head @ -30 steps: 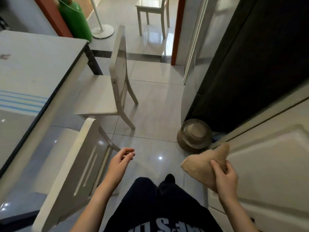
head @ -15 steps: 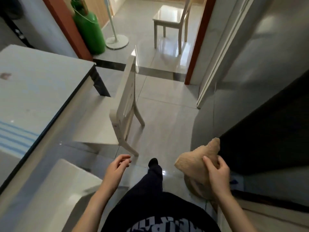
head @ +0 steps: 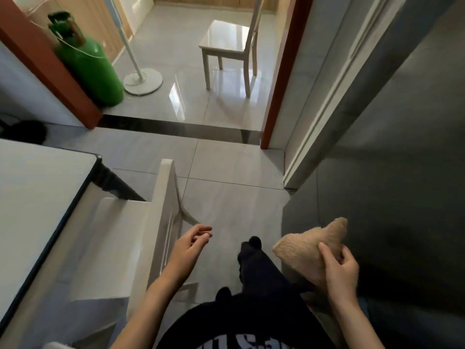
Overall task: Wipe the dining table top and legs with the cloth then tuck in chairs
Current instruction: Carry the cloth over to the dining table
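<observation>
The dining table (head: 37,197) fills the left side, a pale top with a dark edge. A white chair (head: 141,235) stands beside it, its seat part-way under the table and its backrest towards me. My left hand (head: 188,248) hovers just right of the backrest, fingers loosely curled, holding nothing. My right hand (head: 339,270) grips a bunched tan cloth (head: 304,250) at waist height on the right. A second white chair (head: 231,46) stands in the far room beyond the doorway.
A green gas cylinder (head: 88,64) and a white fan stand (head: 143,79) sit past the door frame at the back left. A dark appliance front (head: 402,172) lines the right side. Grey floor tiles (head: 226,197) run ahead between chair and appliance.
I have walked forward past the nearer chair; the view has tilted up towards the doorway. The brown bowl on the floor is out of sight. Both hands keep their poses.
</observation>
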The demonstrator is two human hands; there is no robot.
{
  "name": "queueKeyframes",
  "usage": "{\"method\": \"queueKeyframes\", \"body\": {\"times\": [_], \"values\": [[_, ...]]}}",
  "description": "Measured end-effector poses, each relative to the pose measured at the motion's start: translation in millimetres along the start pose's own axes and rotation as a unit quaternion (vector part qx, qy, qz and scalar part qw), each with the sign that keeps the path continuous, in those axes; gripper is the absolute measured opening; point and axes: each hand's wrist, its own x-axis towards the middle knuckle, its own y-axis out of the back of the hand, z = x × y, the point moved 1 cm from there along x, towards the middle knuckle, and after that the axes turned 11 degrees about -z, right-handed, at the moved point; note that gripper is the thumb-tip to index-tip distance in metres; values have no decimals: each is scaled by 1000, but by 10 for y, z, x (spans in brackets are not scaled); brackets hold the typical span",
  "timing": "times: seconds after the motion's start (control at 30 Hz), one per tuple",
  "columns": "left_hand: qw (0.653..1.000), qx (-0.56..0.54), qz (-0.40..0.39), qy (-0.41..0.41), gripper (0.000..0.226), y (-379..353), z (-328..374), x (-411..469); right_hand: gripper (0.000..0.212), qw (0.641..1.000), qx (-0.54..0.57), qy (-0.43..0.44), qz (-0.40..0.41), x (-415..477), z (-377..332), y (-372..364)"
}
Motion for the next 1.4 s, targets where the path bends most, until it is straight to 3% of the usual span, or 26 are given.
{"method": "queueKeyframes", "body": {"times": [0.27, 0.43, 0.63, 0.87, 1.27, 1.33, 1.4], "values": [[999, -5, 34, 39, 32, 347, 606, 1447, 27, 1000, 29, -1, 5, 1641, -831, -473], [996, -3, 83, 30, 28, 647, 1067, 2211, 34, 998, 33, 13, -44, 2519, -1548, -855], [990, -23, 129, 55, 41, 1053, 1226, 3037, 20, 992, -31, 56, -108, 3452, -2070, -1472], [982, -52, 151, 102, 14, 1716, 1271, 4126, 8, 989, -73, 51, -116, 4604, -2496, -2306], [977, -61, 180, 95, 17, 2892, 2247, 5877, 9, 975, -125, 67, -171, 6345, -3719, -3608], [973, -68, 200, 97, 17, 3023, 2349, 6092, 20, 968, -158, 69, -183, 6695, -3826, -3824], [965, -79, 228, 105, 17, 3141, 2386, 6295, 48, 961, -177, 62, -203, 7057, -3957, -4113]]}}
